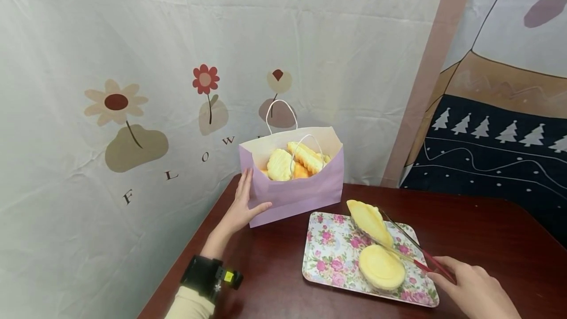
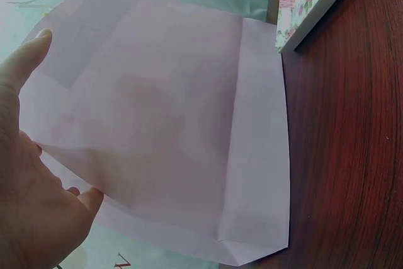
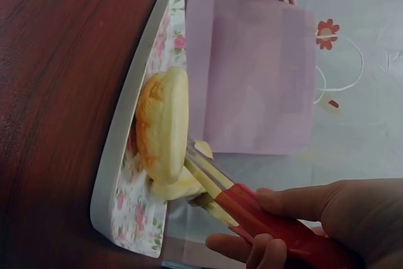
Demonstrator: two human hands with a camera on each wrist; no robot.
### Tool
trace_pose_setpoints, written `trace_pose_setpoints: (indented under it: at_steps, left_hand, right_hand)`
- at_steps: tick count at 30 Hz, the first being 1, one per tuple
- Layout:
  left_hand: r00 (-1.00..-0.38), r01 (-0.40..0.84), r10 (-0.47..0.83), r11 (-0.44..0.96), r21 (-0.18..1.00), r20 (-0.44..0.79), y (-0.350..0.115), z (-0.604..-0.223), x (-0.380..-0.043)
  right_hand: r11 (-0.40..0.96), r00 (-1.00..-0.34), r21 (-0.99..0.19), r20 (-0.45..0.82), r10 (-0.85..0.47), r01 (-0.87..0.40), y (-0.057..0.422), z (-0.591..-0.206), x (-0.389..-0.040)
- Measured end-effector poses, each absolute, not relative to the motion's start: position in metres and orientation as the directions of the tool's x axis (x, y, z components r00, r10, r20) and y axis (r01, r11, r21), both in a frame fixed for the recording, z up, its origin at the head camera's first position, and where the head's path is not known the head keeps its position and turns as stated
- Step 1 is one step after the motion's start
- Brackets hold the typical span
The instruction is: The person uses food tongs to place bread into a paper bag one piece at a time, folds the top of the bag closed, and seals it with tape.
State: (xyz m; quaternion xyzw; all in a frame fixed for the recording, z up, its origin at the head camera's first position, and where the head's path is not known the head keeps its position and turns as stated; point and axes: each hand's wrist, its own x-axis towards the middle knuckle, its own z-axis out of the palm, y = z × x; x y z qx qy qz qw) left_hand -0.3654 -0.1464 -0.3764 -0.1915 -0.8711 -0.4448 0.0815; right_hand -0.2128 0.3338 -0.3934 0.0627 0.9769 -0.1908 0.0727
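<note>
My left hand (image 1: pixel 241 209) rests on the left side of a light purple paper bag (image 1: pixel 305 193), its fingers straight along the side and the thumb across the front. Several pieces of bread (image 1: pixel 281 165) fill the bag. In my right hand (image 1: pixel 471 284) I hold red-handled tongs (image 3: pixel 242 209). Their tips are at a long yellow bread (image 1: pixel 369 221), which tilts over the back of a floral tray (image 1: pixel 325 260); I cannot tell whether it is lifted. A round, pale yellow bread (image 1: pixel 382 267) lies on the tray in front of it, browned on its side in the right wrist view.
The bag's white rope handles (image 1: pixel 281 101) stand up above its opening. Tray and bag are on a dark red-brown wooden table (image 1: pixel 266 279). Behind hangs a pale cloth (image 1: pixel 345 63) printed with flowers, and a dark tree-patterned one (image 1: pixel 487 161) is at the right.
</note>
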Motion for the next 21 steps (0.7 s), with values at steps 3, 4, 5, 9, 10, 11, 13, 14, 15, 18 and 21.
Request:
trace_pose_setpoints:
  at_steps: [3, 4, 5, 9, 10, 11, 13, 14, 15, 18, 21]
  left_hand:
    - [-0.907, 0.420, 0.267, 0.529, 0.738, 0.325, -0.147, -0.377, -0.366]
    - [-0.906, 0.422, 0.268, 0.529, 0.736, 0.327, -0.147, -0.377, -0.366]
    - [-0.906, 0.423, 0.269, 0.528, 0.736, 0.328, -0.147, -0.377, -0.366]
    - [-0.906, 0.422, 0.271, 0.526, 0.738, 0.325, -0.147, -0.377, -0.366]
    - [-0.907, 0.419, 0.270, 0.527, 0.739, 0.322, -0.147, -0.377, -0.366]
    - [-0.907, 0.420, 0.270, 0.528, 0.738, 0.323, -0.147, -0.377, -0.367]
    - [-0.907, 0.419, 0.270, 0.529, 0.738, 0.322, -0.147, -0.377, -0.367]
    - [-0.908, 0.418, 0.268, 0.530, 0.738, 0.321, -0.147, -0.377, -0.367]
    - [-0.908, 0.419, 0.268, 0.530, 0.737, 0.323, -0.147, -0.377, -0.367]
    - [-0.908, 0.418, 0.269, 0.529, 0.739, 0.321, -0.147, -0.377, -0.366]
    - [-0.909, 0.415, 0.269, 0.532, 0.738, 0.317, -0.147, -0.377, -0.366]
  right_hand:
    - [0.929, -0.983, -0.340, -0.154, 0.099, 0.147, 0.335, -0.396, -0.213]
    - [0.931, -0.983, -0.333, -0.152, 0.100, 0.146, 0.335, -0.396, -0.212]
    - [0.933, -0.983, -0.328, -0.152, 0.099, 0.145, 0.335, -0.396, -0.212]
    - [0.933, -0.983, -0.328, -0.150, 0.106, 0.151, 0.335, -0.391, -0.209]
    - [0.932, -0.983, -0.329, -0.146, 0.110, 0.153, 0.335, -0.389, -0.209]
    - [0.930, -0.983, -0.333, -0.142, 0.113, 0.155, 0.335, -0.387, -0.208]
    - [0.925, -0.984, -0.345, -0.128, 0.120, 0.158, 0.335, -0.381, -0.206]
    - [0.923, -0.985, -0.351, -0.119, 0.126, 0.160, 0.335, -0.378, -0.206]
    - [0.920, -0.986, -0.358, -0.106, 0.129, 0.159, 0.335, -0.376, -0.205]
    - [0.908, -0.989, -0.392, -0.053, 0.140, 0.150, 0.334, -0.368, -0.203]
    - [0.893, -0.988, -0.434, 0.041, 0.148, 0.116, 0.333, -0.363, -0.201]
